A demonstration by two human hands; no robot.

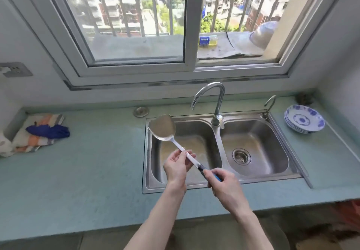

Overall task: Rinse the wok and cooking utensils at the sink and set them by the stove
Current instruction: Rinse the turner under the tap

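Observation:
A steel spatula [162,128] with a blue handle is held over the left basin of the double sink [257,113], blade up and to the left. My right hand [224,185] grips the blue handle near the sink's front edge. My left hand [178,165] pinches the metal shaft midway along. The curved tap [211,97] stands behind the divider, and no water shows. No wok or stove is in view.
A stack of blue-patterned plates [303,122] sits right of the sink. A striped cloth with a blue glove [41,132] lies on the green counter [97,162] at far left. A metal bowl [262,34] and a bottle [207,40] rest on the window ledge.

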